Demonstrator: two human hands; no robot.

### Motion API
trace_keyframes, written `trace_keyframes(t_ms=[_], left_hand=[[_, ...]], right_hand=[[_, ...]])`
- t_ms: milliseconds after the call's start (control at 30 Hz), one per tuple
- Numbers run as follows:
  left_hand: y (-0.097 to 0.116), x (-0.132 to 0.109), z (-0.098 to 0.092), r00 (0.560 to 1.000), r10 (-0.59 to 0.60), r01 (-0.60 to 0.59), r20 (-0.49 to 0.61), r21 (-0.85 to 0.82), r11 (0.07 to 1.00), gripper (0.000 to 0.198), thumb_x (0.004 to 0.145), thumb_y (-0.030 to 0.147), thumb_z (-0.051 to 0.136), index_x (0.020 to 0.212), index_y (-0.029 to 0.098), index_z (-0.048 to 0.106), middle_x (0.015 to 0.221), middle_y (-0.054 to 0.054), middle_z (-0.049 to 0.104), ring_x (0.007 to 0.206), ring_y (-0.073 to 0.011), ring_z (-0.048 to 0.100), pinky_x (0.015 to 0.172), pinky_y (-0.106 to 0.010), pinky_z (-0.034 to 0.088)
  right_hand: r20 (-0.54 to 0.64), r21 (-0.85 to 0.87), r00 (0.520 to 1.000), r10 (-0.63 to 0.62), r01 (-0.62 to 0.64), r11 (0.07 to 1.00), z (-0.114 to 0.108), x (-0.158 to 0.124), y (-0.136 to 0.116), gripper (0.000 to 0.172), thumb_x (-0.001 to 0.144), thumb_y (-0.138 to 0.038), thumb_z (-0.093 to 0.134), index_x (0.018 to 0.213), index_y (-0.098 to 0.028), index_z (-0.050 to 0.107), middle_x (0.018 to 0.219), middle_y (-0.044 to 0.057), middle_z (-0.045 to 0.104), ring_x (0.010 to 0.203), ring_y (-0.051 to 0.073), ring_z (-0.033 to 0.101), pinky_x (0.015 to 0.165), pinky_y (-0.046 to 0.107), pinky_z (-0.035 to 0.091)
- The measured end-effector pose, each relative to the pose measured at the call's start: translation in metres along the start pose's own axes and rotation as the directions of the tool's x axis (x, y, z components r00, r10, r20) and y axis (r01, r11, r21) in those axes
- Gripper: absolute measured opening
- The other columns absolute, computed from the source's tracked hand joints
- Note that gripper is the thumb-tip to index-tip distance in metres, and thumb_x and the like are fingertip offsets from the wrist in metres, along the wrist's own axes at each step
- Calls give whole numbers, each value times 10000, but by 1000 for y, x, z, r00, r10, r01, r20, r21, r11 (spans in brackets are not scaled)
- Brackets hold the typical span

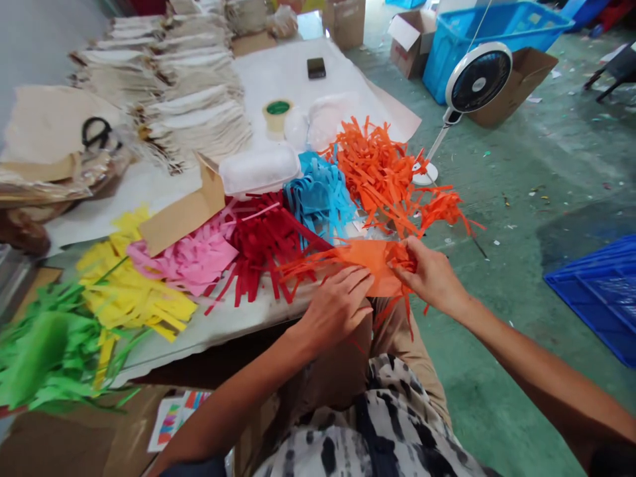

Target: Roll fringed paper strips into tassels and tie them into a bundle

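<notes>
An orange fringed paper piece (375, 255) stretches between my two hands, over my lap at the table's front edge. My right hand (431, 273) pinches its bunched right end. My left hand (338, 301) lies over its left part with the fingers extended. Behind it, a large pile of orange fringe (377, 172) spills past the table's right edge. Blue fringe (320, 192), dark red fringe (261, 232), pink fringe (199, 255), yellow fringe (134, 285) and green fringe (50, 351) lie in a row to the left.
Stacked cream bundles (193, 99) fill the table's back left. A clear plastic box (259, 169), a tape roll (278, 116) and a phone (316, 68) lie on the white table (268, 73). A fan (477, 83), a blue bin (442, 63) and a blue crate (596, 291) stand at right.
</notes>
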State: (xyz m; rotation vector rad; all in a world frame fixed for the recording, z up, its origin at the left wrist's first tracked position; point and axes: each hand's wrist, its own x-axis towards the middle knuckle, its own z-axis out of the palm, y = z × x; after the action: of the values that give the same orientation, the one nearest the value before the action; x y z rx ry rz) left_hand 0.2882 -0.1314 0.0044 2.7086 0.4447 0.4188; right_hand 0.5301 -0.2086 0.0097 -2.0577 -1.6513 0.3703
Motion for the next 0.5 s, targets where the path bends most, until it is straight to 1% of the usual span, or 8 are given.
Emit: trace_keyframes(t_ms=[67, 100, 133, 200, 267, 333, 433, 500], left_hand=[[3, -4, 10, 1000, -24, 23, 16, 66, 998, 485, 967, 250, 699, 1427, 122, 616, 1476, -161, 655, 1369, -324, 599, 1147, -484, 525], [3, -5, 13, 1000, -27, 27, 6, 97, 995, 444, 989, 232, 659, 1420, 131, 628, 1460, -152, 668, 1348, -317, 614, 1127, -477, 533], [4, -6, 15, 1000, -25, 26, -12, 122, 992, 402, 1011, 211, 613, 1406, 143, 645, 1435, -141, 687, 1319, -306, 632, 1105, -466, 540], [4, -7, 16, 998, -9, 17, -56, 152, 988, 342, 1036, 187, 552, 1348, 162, 687, 1362, -122, 730, 1249, -285, 666, 1062, -448, 546], [4, -8, 16, 996, 4, 10, -89, 157, 988, 299, 1036, 187, 550, 1282, 170, 718, 1294, -108, 761, 1175, -277, 688, 1022, -446, 547], [3, -10, 14, 993, 7, 9, -115, 134, 991, 267, 1027, 183, 569, 1241, 167, 729, 1251, -98, 779, 1118, -272, 698, 994, -450, 544], [2, -12, 7, 993, -11, 14, -117, 21, 1000, 231, 1019, 159, 570, 1182, 168, 733, 1208, -87, 794, 1087, -256, 702, 984, -432, 541], [1, -9, 0, 994, -61, 54, -93, -86, 995, 201, 1032, 159, 545, 1100, 171, 734, 1116, -82, 806, 1031, -234, 709, 940, -398, 549]], right_hand=[[-94, -180, 993, -72, 54, 982, -6, -5, -1, 423, 963, -296, 567, 1360, -153, 585, 1172, 165, 750, 961, 306, 706, 786, 398, 515], [-146, -257, 980, -131, 91, 962, -8, -9, -2, 495, 972, -259, 543, 1454, -147, 544, 1335, 209, 697, 1127, 350, 684, 900, 468, 523], [-174, -308, 962, -211, 150, 939, -10, -14, -4, 548, 969, -223, 530, 1512, -146, 512, 1460, 230, 625, 1274, 379, 625, 1020, 539, 489], [-121, -308, 913, -390, 339, 889, -9, -25, -7, 617, 938, -193, 542, 1552, -150, 491, 1562, 222, 548, 1430, 385, 518, 1178, 612, 375], [19, -204, 858, -513, 505, 839, -3, -35, -9, 658, 918, -230, 583, 1565, -153, 490, 1552, 197, 573, 1441, 353, 520, 1219, 589, 359], [129, -140, 835, -536, 550, 823, 5, -41, -8, 638, 942, -271, 594, 1563, -155, 508, 1527, 177, 610, 1419, 339, 547, 1208, 573, 383], [154, -138, 870, -468, 488, 862, 10, -42, -3, 506, 1002, -271, 569, 1499, -180, 595, 1493, 149, 647, 1370, 342, 578, 1168, 575, 408], [160, -70, 880, -446, 461, 884, 6, -38, 0, 420, 1018, -264, 558, 1420, -199, 662, 1426, 131, 691, 1302, 327, 610, 1112, 546, 448]])
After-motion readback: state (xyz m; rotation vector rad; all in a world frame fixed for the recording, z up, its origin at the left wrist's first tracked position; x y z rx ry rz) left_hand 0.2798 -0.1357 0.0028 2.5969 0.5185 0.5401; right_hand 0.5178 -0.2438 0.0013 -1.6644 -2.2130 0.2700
